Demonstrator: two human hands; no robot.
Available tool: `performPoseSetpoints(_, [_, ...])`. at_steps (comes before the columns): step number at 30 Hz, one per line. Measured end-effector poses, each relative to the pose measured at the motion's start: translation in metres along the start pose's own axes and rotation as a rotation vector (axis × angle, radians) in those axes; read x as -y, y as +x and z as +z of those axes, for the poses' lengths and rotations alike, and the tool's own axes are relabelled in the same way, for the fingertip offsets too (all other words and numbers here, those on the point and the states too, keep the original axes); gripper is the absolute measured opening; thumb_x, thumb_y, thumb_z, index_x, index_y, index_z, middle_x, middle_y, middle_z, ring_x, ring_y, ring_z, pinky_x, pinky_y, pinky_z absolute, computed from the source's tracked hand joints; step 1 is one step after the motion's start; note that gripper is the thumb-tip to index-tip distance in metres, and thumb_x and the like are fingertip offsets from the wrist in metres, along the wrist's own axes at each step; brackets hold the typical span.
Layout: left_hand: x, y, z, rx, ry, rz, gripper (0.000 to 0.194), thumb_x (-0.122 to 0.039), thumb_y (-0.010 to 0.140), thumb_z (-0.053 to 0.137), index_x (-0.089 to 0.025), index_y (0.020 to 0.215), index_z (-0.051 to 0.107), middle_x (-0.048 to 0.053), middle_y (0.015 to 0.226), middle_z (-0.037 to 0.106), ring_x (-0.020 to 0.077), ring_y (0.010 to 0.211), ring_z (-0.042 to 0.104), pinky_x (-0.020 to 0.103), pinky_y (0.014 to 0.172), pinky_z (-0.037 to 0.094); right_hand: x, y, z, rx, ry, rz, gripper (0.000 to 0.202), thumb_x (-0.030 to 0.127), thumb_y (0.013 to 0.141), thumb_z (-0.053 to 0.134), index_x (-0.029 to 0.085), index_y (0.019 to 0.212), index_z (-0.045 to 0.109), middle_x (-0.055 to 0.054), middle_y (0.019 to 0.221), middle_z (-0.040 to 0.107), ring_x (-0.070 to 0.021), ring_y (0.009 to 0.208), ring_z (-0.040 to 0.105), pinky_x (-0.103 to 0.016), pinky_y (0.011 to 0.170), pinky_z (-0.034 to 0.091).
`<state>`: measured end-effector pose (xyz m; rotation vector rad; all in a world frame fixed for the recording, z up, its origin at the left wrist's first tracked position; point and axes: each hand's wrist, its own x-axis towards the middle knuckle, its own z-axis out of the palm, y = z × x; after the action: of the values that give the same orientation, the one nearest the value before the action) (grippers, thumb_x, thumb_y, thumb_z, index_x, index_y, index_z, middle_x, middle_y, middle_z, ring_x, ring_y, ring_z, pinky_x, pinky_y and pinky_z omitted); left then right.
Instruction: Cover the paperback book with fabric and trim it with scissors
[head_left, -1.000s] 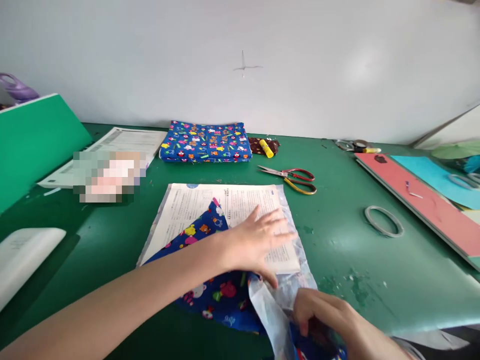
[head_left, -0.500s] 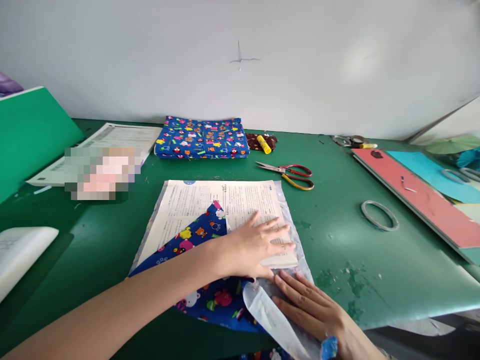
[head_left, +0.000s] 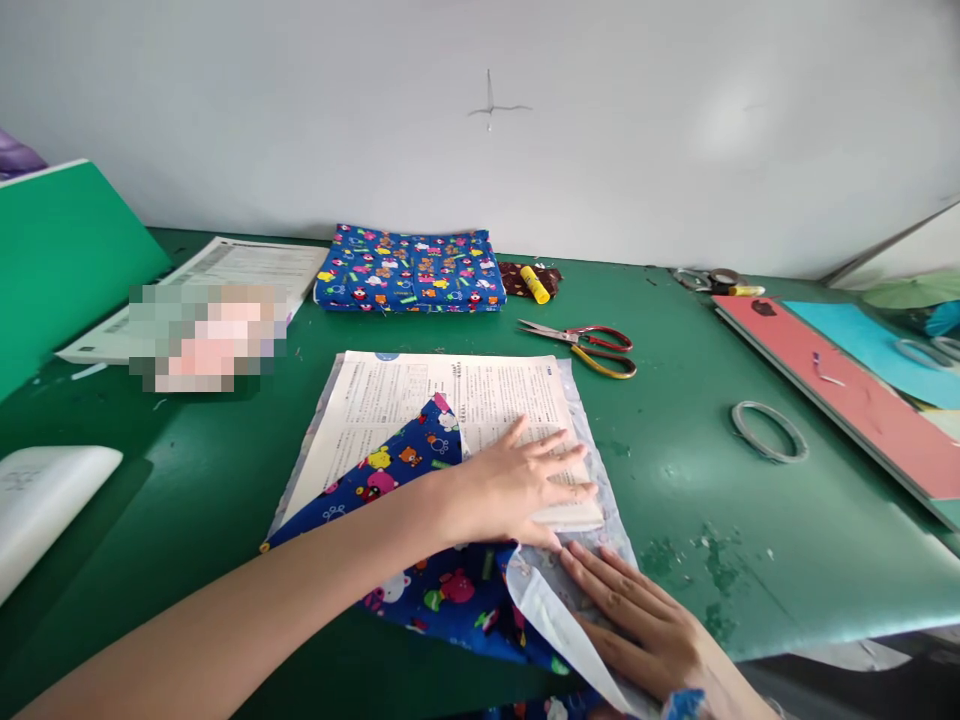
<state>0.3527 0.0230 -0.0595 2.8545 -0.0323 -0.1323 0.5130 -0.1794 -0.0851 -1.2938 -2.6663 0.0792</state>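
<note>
Printed paper sheets (head_left: 375,400) lie on a larger piece of blue cartoon-print cloth (head_left: 450,595), whose pale underside shows along the sheets' edges. One corner of the cloth is folded up over the lower part of the paper. My left hand (head_left: 517,490) reaches across from the left and lies flat on the paper's right part, fingers spread. Below and to the right, my right hand (head_left: 637,620) rests on the cloth's pale side, fingers stretched out, its fingertips close to my left thumb. A pale flap of cloth curls beside my right hand.
Behind the paper sit a folded blue print cloth (head_left: 412,272), a yellow glue stick (head_left: 535,284) and open scissors (head_left: 589,343). A tape ring (head_left: 770,432) and a pink board (head_left: 847,400) are at the right. Papers (head_left: 262,262) and a white object (head_left: 56,500) are at the left.
The camera view has shifted a little, so the objects appear slightly right and higher. The pale flap beside my right hand has shifted and looks narrower; both hands stay pressed down.
</note>
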Motion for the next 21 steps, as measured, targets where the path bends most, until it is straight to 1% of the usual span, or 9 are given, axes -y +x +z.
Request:
performPoseSetpoints(3, [0.001,0.001,0.005,0.001,0.016,-0.017,0.065,-0.054,0.088,0.053,-0.027,0.145,0.036,0.008,0.158,0.017,0.0294,0.147,0.01,0.065,0.113,0.012,0.003,0.001,-0.002,0.033,-0.02,0.034,0.072,0.056,0.085,0.056,0.019,0.145,0.041,-0.013,0.15,0.034,-0.0309,0.135,0.038,-0.043,0.104,0.043])
performPoseSetpoints(7, [0.001,0.002,0.011,0.003,0.034,-0.02,0.066,-0.055,0.088,0.051,-0.028,0.146,0.035,0.008,0.159,0.015,0.0297,0.147,0.009,0.065,0.113,0.012,0.005,0.002,-0.003,0.004,0.036,0.051,0.072,0.053,0.083,0.061,0.02,0.145,0.041,-0.011,0.15,0.033,-0.0312,0.134,0.039,-0.042,0.106,0.041])
performPoseSetpoints(11, [-0.002,0.003,0.009,-0.014,0.004,-0.022,0.066,-0.052,0.087,0.056,-0.026,0.144,0.038,0.01,0.158,0.018,0.0316,0.146,0.012,0.068,0.112,0.013,0.003,0.003,-0.005,0.003,0.086,0.072,0.072,0.055,0.083,0.06,0.021,0.145,0.042,-0.011,0.15,0.035,-0.0313,0.132,0.041,-0.043,0.105,0.041])
performPoseSetpoints(13, [-0.004,-0.001,0.002,-0.054,-0.047,-0.007,0.06,-0.045,0.087,0.06,-0.022,0.14,0.044,0.012,0.155,0.026,0.0302,0.145,0.019,0.063,0.114,0.015,0.002,0.003,-0.005,0.004,0.134,0.075,0.071,0.057,0.084,0.056,0.022,0.144,0.042,-0.011,0.15,0.035,-0.0313,0.133,0.041,-0.043,0.105,0.041])
performPoseSetpoints(14, [-0.005,-0.005,-0.003,-0.08,-0.094,0.011,0.053,-0.041,0.088,0.059,-0.02,0.136,0.05,0.013,0.152,0.035,0.0283,0.143,0.026,0.058,0.115,0.017,0.002,0.003,-0.005,-0.012,0.182,0.077,0.068,0.058,0.086,0.053,0.022,0.143,0.043,-0.01,0.15,0.035,-0.0308,0.133,0.041,-0.043,0.105,0.041])
performPoseSetpoints(16, [-0.004,-0.018,-0.015,-0.136,-0.236,0.037,0.035,-0.037,0.093,0.052,-0.017,0.12,0.063,0.011,0.136,0.056,0.023,0.131,0.046,0.044,0.114,0.028,0.003,0.002,-0.006,-0.079,0.304,0.125,0.054,0.052,0.092,0.045,0.028,0.141,0.047,-0.006,0.148,0.04,-0.028,0.133,0.042,-0.043,0.106,0.041])
performPoseSetpoints(18, [0.001,-0.037,-0.027,-0.174,-0.392,0.024,0.034,-0.042,0.096,0.045,-0.019,0.103,0.07,0.007,0.112,0.071,0.0189,0.109,0.062,0.034,0.103,0.04,0.005,0.001,-0.01,-0.165,0.422,0.217,0.043,0.044,0.095,0.042,0.035,0.136,0.052,-0.002,0.143,0.049,-0.0257,0.13,0.046,-0.043,0.105,0.043])
performPoseSetpoints(19, [0.005,-0.048,-0.033,-0.191,-0.443,-0.004,0.037,-0.048,0.094,0.047,-0.02,0.099,0.07,0.005,0.102,0.073,0.0183,0.098,0.065,0.033,0.096,0.044,0.006,0.0,-0.013,-0.205,0.469,0.284,0.04,0.042,0.096,0.041,0.037,0.134,0.054,-0.001,0.138,0.055,-0.0248,0.127,0.051,-0.042,0.102,0.046])
performPoseSetpoints(21, [0.016,-0.071,-0.041,-0.215,-0.454,-0.082,0.042,-0.059,0.083,0.059,-0.02,0.096,0.07,0.004,0.089,0.072,0.019,0.084,0.064,0.033,0.085,0.046,0.005,-0.002,-0.021,-0.263,0.533,0.439,0.04,0.043,0.094,0.044,0.036,0.13,0.057,-0.002,0.122,0.067,-0.024,0.112,0.063,-0.035,0.09,0.056])
